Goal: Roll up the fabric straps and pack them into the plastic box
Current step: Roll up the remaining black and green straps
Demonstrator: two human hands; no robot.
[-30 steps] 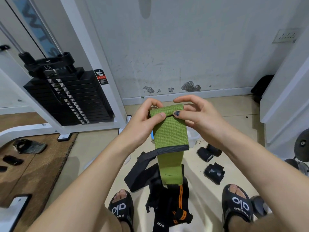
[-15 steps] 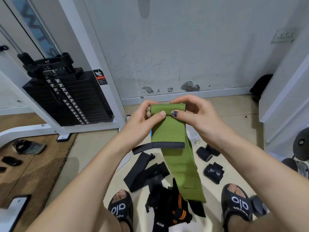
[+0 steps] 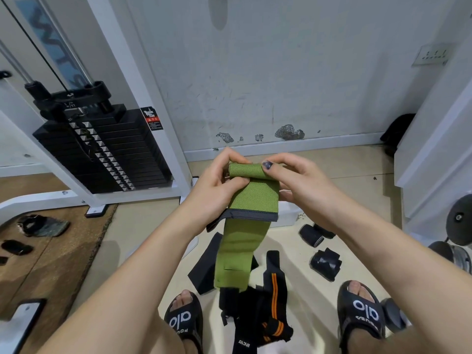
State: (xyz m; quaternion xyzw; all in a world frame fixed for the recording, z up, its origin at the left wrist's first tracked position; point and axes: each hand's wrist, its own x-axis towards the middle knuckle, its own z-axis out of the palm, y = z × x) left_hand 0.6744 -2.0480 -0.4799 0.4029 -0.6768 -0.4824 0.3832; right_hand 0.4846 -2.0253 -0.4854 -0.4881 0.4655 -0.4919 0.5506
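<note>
Two hands hold one green strap (image 3: 251, 200) in the air above the floor. The left hand (image 3: 217, 190) and the right hand (image 3: 293, 185) pinch the opposite ends of its rolled top, fingers curled round the roll; the loose tail hangs down. Beneath lie one flat black strap (image 3: 204, 269) and one black strap with orange stripes (image 3: 270, 302). Three rolled black straps (image 3: 325, 264) sit to the right. One white plastic box (image 3: 287, 215) shows behind the green strap.
</note>
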